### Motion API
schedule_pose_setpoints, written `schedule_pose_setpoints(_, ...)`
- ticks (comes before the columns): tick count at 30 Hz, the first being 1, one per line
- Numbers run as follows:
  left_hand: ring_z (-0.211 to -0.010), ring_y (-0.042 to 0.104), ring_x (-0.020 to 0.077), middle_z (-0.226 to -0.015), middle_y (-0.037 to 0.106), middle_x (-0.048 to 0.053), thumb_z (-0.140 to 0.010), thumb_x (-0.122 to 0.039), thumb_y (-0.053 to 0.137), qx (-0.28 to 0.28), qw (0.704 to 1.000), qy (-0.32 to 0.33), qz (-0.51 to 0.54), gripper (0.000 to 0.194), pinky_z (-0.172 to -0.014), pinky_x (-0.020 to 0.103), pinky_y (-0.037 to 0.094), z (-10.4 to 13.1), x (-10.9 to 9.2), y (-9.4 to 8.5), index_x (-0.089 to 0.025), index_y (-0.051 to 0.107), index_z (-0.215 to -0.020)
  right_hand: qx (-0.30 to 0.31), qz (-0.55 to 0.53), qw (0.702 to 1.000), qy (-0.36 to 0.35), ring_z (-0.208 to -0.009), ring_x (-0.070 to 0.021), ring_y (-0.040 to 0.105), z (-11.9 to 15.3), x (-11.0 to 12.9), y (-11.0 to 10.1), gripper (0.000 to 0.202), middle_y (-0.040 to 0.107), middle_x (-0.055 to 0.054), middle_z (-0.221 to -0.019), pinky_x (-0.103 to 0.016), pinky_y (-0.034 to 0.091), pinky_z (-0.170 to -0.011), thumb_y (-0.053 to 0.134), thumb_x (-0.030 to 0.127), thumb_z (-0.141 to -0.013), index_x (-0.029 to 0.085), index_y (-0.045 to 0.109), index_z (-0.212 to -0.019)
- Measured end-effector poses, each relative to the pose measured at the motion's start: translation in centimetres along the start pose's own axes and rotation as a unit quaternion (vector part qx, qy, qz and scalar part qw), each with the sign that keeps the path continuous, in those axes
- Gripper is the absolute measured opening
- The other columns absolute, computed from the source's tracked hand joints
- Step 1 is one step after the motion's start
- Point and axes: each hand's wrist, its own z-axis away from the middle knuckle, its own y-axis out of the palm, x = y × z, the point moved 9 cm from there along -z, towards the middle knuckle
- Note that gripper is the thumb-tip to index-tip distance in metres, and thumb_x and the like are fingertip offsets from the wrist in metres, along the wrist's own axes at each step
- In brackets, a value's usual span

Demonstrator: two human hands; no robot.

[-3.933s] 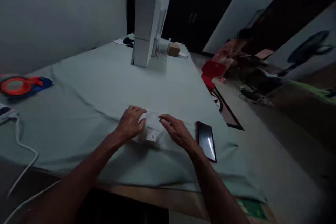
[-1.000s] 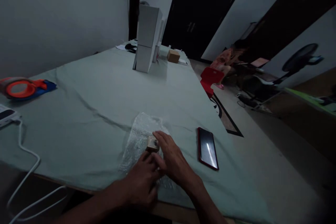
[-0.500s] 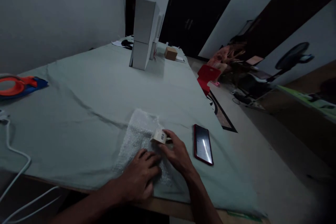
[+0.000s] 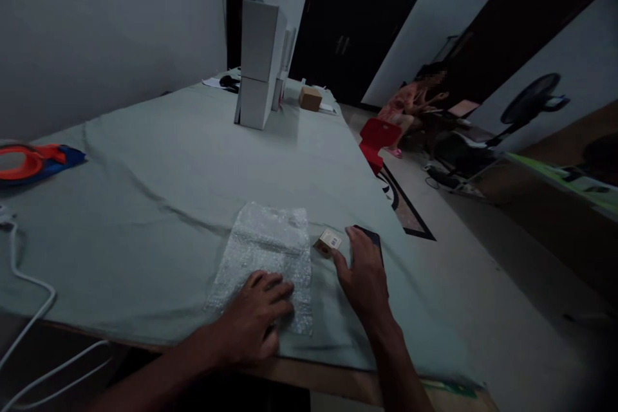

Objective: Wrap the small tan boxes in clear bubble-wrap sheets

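Pressing flat with the left hand (image 4: 253, 322), fingers spread open, on the near edge of the bubble wrap sheet (image 4: 265, 257), lying on the green tablecloth (image 4: 193, 161). Resting the right hand (image 4: 364, 280), open and gripping nothing, just right of the sheet and partly covering the dark phone (image 4: 369, 238). Lying just beside the right fingertips (touching or not, cannot tell), the small barcode-labelled box (image 4: 328, 243), between sheet and phone. Standing far behind, two stacked white boxes (image 4: 258, 64).
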Motion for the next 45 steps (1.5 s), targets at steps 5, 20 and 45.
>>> schedule_pose_setpoints(5, -0.130, 0.037, 0.0294, -0.137, 0.053, 0.004, -0.065, -0.017, 0.055, 0.003, 1.000, -0.005, -0.005, 0.049, -0.113, 0.049, 0.019, -0.3, -0.2, -0.1, -0.024, 0.058, -0.114, 0.152, -0.055, 0.971, -0.176, -0.111, -0.0251, 0.057, 1.7, 9.1, 2.9, 0.035, 0.062, -0.012, -0.121, -0.042, 0.048, -0.095, 0.052, 0.012, -0.085, 0.018, 0.058, -0.119)
schedule_pose_setpoints(20, -0.113, 0.054, 0.0236, -0.119, 0.062, 0.008, -0.075, -0.008, 0.051, -0.040, 0.996, -0.069, -0.039, 0.041, -0.102, 0.041, 0.041, -1.2, 1.4, -4.4, -0.021, 0.061, -0.113, 0.174, 0.002, 0.979, -0.106, -0.116, -0.0290, 0.053, 5.1, 7.5, 8.1, 0.034, 0.060, -0.012, -0.128, -0.046, 0.044, -0.096, 0.055, 0.013, -0.086, 0.017, 0.059, -0.120)
schedule_pose_setpoints(45, -0.138, 0.034, 0.0323, -0.149, 0.040, 0.014, -0.077, -0.049, 0.060, 0.025, 0.960, -0.218, -0.173, 0.066, -0.110, 0.051, 0.025, 0.9, 8.8, -4.6, -0.021, 0.049, -0.136, 0.145, 0.037, 0.987, -0.064, -0.124, -0.0295, 0.046, 5.1, 6.8, 7.5, 0.038, 0.054, -0.014, -0.134, -0.047, 0.037, -0.103, 0.055, 0.025, -0.087, 0.017, 0.054, -0.125)
